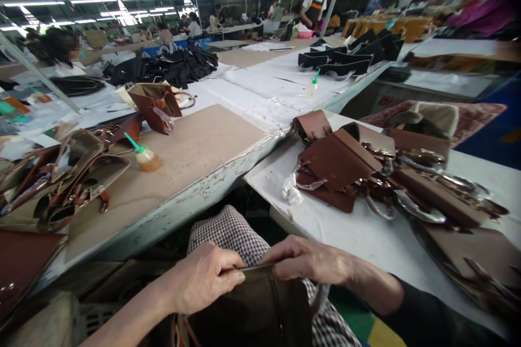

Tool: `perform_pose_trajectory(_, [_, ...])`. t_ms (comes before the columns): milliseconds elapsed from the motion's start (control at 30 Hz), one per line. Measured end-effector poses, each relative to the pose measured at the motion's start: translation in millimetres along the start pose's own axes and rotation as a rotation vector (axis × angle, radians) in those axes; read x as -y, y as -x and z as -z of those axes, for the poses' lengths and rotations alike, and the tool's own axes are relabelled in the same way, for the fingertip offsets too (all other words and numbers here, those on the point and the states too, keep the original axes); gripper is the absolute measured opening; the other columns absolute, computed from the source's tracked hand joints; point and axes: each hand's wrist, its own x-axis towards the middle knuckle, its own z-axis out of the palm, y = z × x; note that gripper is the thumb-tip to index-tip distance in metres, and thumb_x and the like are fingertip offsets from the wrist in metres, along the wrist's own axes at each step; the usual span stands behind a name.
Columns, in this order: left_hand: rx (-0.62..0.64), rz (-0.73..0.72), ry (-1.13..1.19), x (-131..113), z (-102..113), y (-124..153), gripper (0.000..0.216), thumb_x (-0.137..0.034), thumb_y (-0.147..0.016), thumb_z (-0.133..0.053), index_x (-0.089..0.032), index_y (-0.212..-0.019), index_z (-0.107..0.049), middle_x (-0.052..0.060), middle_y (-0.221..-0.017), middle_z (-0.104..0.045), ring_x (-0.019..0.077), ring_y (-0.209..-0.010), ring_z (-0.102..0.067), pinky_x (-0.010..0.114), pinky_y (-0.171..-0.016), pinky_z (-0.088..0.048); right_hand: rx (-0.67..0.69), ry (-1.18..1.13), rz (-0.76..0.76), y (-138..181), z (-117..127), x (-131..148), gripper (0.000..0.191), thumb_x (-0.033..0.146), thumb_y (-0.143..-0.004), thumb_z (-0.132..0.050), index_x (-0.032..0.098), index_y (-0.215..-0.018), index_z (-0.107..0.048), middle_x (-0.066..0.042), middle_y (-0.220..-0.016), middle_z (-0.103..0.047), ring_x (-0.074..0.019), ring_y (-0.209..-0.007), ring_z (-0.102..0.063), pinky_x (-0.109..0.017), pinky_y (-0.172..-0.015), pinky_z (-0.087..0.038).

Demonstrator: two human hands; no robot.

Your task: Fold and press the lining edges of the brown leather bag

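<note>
A dark brown handbag (pixel 248 309) rests over my lap, its top edge toward me and a zipper line running down its near face. My left hand (pixel 207 276) pinches that top edge between thumb and fingers. Close beside it, my right hand (pixel 305 263) is closed on the same edge a little to the right. Brown straps hang at the bag's lower left, and a wrapped handle shows at its right. Checked cloth (pixel 230 233) covers my legs beneath. The bag's lower part is cut off by the frame.
Brown handbags (pixel 340 157) are piled on the white table to the right. More open bags (pixel 81 179) lie left, near a glue bottle (pixel 147 158) on brown board. Further back are black pieces (pixel 175 65), another bottle (pixel 313 85) and several people. Table edges flank my lap.
</note>
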Motion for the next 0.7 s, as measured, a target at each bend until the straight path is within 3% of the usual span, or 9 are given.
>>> perform_pose_trajectory(100, [-0.037,0.01,0.004,1,-3,-1,0.023,-0.032,-0.088,-0.059,-0.018,-0.071,-0.065,-0.006,-0.057,-0.046,0.0108,-0.055,-0.042,0.025,-0.05,-0.024,0.023,0.179,0.06,-16,0,10,0.03,0.041,-0.088,-0.068,0.018,-0.105,-0.077,0.004,-0.07,-0.053,-0.01,-0.062,-0.037,-0.022,-0.056,-0.03])
perform_pose_trajectory(200, [-0.068,0.056,0.075,9,-2,4,0.019,-0.034,-0.083,-0.067,-0.018,-0.074,-0.065,-0.007,-0.056,-0.05,0.0101,-0.055,-0.042,0.023,-0.05,-0.025,-0.002,0.28,0.083,-31,-7,11,0.022,0.035,-0.087,-0.068,0.016,-0.084,-0.076,0.006,-0.061,-0.044,-0.0089,-0.057,-0.033,-0.022,-0.05,-0.025])
perform_pose_trajectory(367, [-0.092,0.166,0.187,27,8,26,0.025,-0.031,-0.068,-0.083,-0.02,-0.087,-0.071,-0.006,-0.074,-0.069,0.0149,-0.069,-0.058,0.021,-0.056,-0.034,-0.01,0.226,0.046,-37,-9,3,0.02,0.03,-0.088,-0.065,0.015,-0.077,-0.072,0.006,-0.061,-0.046,-0.0084,-0.056,-0.036,-0.021,-0.048,-0.025])
perform_pose_trajectory(467, [-0.062,0.156,0.209,32,12,34,0.024,-0.033,-0.077,-0.076,-0.024,-0.099,-0.075,-0.004,-0.087,-0.075,0.0186,-0.081,-0.064,0.022,-0.065,-0.04,0.0,0.198,0.031,-38,-9,0,0.02,0.03,-0.088,-0.065,0.014,-0.078,-0.071,0.006,-0.062,-0.048,-0.0083,-0.058,-0.038,-0.021,-0.049,-0.027])
perform_pose_trajectory(567, [-0.062,0.165,0.189,35,13,35,0.02,-0.035,-0.086,-0.065,-0.023,-0.097,-0.077,-0.003,-0.083,-0.073,0.0172,-0.077,-0.063,0.023,-0.064,-0.039,0.004,0.222,0.036,-40,-9,0,0.02,0.029,-0.088,-0.065,0.014,-0.078,-0.071,0.006,-0.062,-0.047,-0.0082,-0.058,-0.038,-0.021,-0.05,-0.028])
perform_pose_trajectory(700, [-0.069,0.201,0.187,38,12,33,0.019,-0.034,-0.084,-0.064,-0.018,-0.083,-0.075,-0.006,-0.066,-0.061,0.0113,-0.06,-0.049,0.022,-0.052,-0.03,0.008,0.249,0.037,-43,-10,-1,0.019,0.029,-0.089,-0.065,0.014,-0.078,-0.07,0.006,-0.062,-0.045,-0.0083,-0.058,-0.037,-0.021,-0.05,-0.027])
